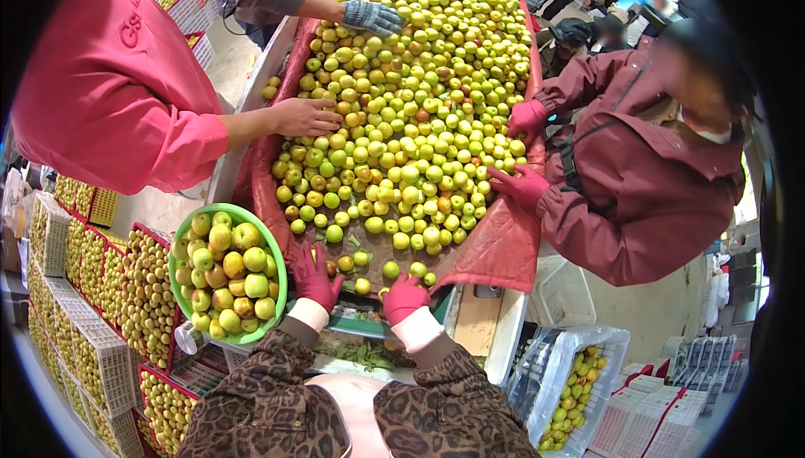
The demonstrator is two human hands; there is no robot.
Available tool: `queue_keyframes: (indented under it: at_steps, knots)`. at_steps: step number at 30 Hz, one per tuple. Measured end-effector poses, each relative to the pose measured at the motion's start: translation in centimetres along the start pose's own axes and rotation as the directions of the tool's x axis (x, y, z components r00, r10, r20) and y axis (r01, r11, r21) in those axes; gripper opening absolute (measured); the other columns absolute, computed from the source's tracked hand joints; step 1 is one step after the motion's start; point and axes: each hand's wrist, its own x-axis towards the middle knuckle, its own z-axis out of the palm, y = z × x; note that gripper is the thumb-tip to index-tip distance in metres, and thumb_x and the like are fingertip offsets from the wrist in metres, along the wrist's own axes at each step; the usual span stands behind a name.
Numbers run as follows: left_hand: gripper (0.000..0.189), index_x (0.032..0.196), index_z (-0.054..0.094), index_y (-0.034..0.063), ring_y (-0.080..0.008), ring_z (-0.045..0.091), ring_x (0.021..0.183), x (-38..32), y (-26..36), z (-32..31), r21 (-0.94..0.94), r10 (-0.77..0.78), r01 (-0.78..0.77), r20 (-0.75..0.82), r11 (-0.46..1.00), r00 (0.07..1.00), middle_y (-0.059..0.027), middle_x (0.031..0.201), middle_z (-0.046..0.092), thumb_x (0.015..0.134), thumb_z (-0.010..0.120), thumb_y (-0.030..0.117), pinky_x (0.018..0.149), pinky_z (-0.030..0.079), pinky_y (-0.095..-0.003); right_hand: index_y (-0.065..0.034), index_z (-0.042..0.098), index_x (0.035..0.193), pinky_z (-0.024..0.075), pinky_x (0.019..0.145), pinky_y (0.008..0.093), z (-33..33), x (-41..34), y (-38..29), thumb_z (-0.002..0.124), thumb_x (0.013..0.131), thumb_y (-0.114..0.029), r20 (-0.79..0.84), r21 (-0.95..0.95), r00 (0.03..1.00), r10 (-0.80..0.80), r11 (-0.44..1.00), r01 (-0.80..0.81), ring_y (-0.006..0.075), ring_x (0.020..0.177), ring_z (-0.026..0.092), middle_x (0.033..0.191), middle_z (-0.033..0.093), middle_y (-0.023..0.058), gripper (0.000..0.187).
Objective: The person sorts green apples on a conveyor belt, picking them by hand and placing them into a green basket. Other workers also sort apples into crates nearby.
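Yellow-green jujube-like fruits, some with brown patches, cover a sorting table lined with red sheeting. At the near end, my left hand in a crimson glove lies palm down, thumb spread from the fingers, beside a few loose fruits. My right hand, gloved alike, bends over the table's near edge. A yellow-green fruit lies just beyond its fingers, and part of another shows by its thumb. Its palm is hidden, so a grip cannot be told. Left of my left hand stands a green basin heaped with larger-looking fruits.
At left, a person's bare hand and another's grey-gloved hand touch the fruits. A person at right works with crimson-gloved hands. Fruit-filled crates stack at lower left. A plastic-lined crate stands at lower right.
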Motion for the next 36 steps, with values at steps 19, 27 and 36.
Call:
queue_keyframes:
  at_steps: [19,27,36]
  knots:
    - [0.094,0.152,0.021,0.0079,-0.0458,0.018,0.142,-1.6,1.6,-3.1,-0.027,0.049,-0.048,0.027,0.998,0.998,-0.0261,0.154,0.020,0.079,0.071,0.039,0.115,0.010,-0.0592,-0.0113,0.063,0.084,0.0458,0.073,0.0399,-9.6,18.2,-12.9,0.056,0.081,-0.015,-0.742,-0.287,0.333,-0.582,0.725,0.627,0.0247,0.086,0.057,0.086,0.063,0.0052,0.009]
    - [0.095,0.154,0.019,0.0097,-0.0486,0.012,0.143,2.5,1.3,0.5,-0.152,-0.041,0.008,-0.219,0.988,0.975,-0.0293,0.155,0.014,0.080,0.071,0.040,0.116,0.013,-0.0569,-0.0133,0.069,0.105,0.0495,0.080,0.0416,-10.5,14.3,-9.8,0.080,0.065,-0.030,-0.711,0.177,0.493,-0.502,0.550,0.816,0.0306,0.086,0.059,0.089,0.065,0.0091,0.044]
    - [0.079,0.151,0.029,0.0239,-0.0424,0.012,0.146,1.7,4.6,0.5,0.182,0.267,-0.270,0.039,0.946,0.963,-0.0127,0.157,0.025,0.085,0.055,0.059,0.111,0.004,-0.0703,-0.0051,0.063,0.119,0.0516,0.088,0.0283,-10.0,4.9,-2.7,0.083,0.075,-0.008,-0.469,0.849,0.759,-0.451,-0.467,0.247,0.0133,0.102,0.061,0.116,0.064,0.0042,0.048]
